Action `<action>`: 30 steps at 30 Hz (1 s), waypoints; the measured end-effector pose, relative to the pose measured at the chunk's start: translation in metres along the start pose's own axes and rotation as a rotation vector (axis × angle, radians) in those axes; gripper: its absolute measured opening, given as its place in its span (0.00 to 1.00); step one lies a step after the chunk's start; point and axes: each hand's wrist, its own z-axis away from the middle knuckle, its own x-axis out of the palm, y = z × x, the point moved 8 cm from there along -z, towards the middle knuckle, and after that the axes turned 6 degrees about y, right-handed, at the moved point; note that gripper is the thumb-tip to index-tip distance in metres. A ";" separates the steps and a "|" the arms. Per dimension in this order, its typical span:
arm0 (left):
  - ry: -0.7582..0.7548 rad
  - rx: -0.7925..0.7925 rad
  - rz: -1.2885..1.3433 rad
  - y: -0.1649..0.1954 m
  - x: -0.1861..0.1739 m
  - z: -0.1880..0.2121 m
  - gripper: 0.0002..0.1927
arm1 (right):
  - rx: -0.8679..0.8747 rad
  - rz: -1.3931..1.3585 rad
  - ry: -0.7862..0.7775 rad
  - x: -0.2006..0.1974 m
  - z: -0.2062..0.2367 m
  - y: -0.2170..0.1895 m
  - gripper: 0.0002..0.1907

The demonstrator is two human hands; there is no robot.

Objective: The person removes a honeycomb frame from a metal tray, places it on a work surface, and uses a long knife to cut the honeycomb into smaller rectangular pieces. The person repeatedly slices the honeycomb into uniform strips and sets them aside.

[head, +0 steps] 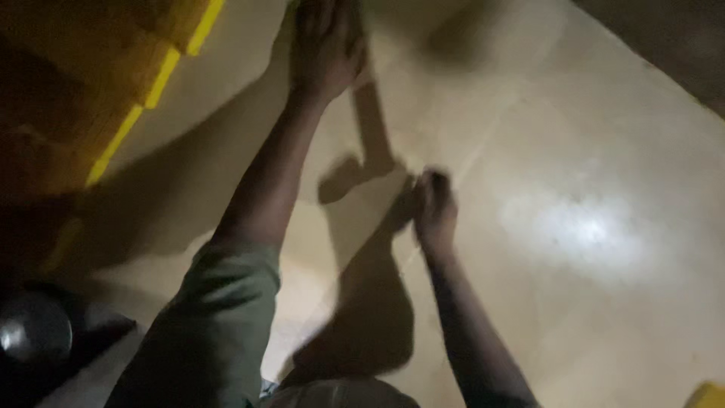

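The picture is dim and blurred. My left hand (pixel 326 47) reaches far forward at the top of the head view, fingers stretched out against the shiny beige floor (pixel 589 151), with nothing seen in it. A green sleeve (pixel 215 317) covers that upper arm. My right hand (pixel 435 210) is lower, near the middle, with its fingers curled down toward the floor. Blur hides whether it holds anything. Dark shadows of both arms fall on the floor between them.
Steps with yellow edges (pixel 155 79) rise at the upper left. A dark round shiny object (pixel 34 332) sits at the lower left. A small yellow corner (pixel 708 396) shows at the bottom right. A bright light glare (pixel 581 230) lies on the floor to the right.
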 end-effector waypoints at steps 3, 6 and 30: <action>-0.260 -0.025 -0.035 0.045 -0.020 0.066 0.41 | -0.100 0.494 0.011 -0.074 0.115 0.015 0.10; -0.397 -0.008 0.006 0.095 -0.058 0.156 0.42 | -0.080 0.541 0.048 -0.176 0.196 0.081 0.10; -0.627 0.992 0.472 0.768 -0.180 0.596 0.35 | 0.545 0.124 0.276 -0.532 0.741 0.267 0.28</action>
